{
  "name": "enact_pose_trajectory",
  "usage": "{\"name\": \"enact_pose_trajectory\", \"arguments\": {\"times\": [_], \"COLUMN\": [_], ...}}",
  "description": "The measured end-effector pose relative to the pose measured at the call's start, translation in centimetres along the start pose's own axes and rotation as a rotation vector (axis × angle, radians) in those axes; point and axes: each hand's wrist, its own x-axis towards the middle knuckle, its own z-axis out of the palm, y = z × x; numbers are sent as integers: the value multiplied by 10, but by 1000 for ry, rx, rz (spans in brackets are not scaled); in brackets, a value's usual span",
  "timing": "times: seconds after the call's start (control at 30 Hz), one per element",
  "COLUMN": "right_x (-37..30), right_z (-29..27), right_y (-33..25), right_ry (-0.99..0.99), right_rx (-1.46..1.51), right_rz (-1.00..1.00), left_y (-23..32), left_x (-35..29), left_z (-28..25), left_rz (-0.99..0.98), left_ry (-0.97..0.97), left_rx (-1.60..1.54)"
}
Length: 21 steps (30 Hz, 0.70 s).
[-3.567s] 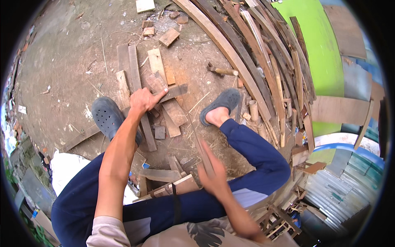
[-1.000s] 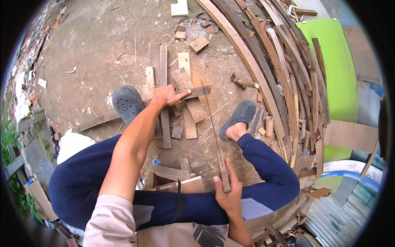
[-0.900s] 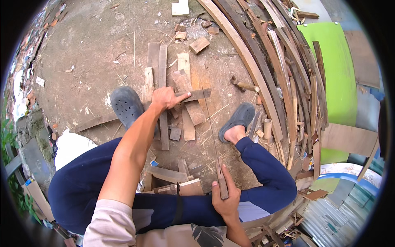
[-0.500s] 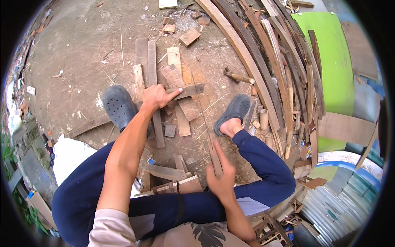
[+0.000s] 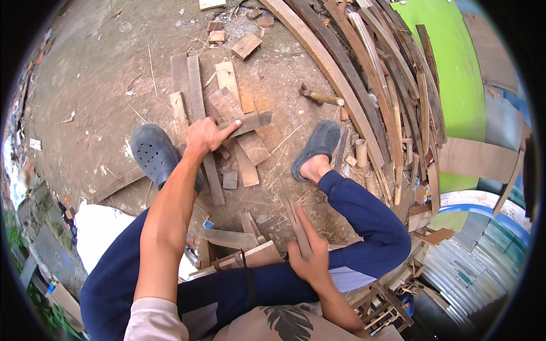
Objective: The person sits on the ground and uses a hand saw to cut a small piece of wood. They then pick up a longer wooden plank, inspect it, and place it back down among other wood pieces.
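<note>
A dark wooden board (image 5: 254,121) lies across other planks on the ground, and my left hand (image 5: 206,136) is closed over it, thumb stretched along its top. Lower down, in front of my lap, my right hand (image 5: 310,258) is wrapped round the wooden handle (image 5: 299,232) of what looks like a handsaw. Its thin blade is edge-on and blurred, running from the handle up towards the board's right part. A pale plank (image 5: 227,79) and a wider brown plank (image 5: 254,148) lie beneath and beside the board.
My left clog (image 5: 156,152) stands beside the planks, my right clog (image 5: 318,145) near a hammer-like tool (image 5: 321,98). Long timbers (image 5: 318,57) are piled at the right, by a green panel (image 5: 449,68). Wood offcuts (image 5: 227,237) lie close to my lap.
My right hand has drawn back towards my body with the handle, and the blade's far end has come nearer the board. My left hand still presses the board. The whole view has shifted slightly.
</note>
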Motion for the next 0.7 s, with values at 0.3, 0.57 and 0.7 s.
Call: {"name": "enact_pose_trajectory", "arguments": {"times": [0.3, 0.57, 0.7], "right_x": [180, -19, 149], "right_z": [44, -23, 24], "right_y": [-22, -34, -47], "right_ry": [-8, 11, 78], "right_rx": [59, -60, 0], "right_rz": [-126, -111, -230], "left_y": [-1, 1, 3], "left_x": [-2, 1, -2], "left_z": [1, 0, -2], "left_rz": [-8, -14, 5], "left_ry": [36, 2, 41], "left_rx": [-5, 24, 21]}}
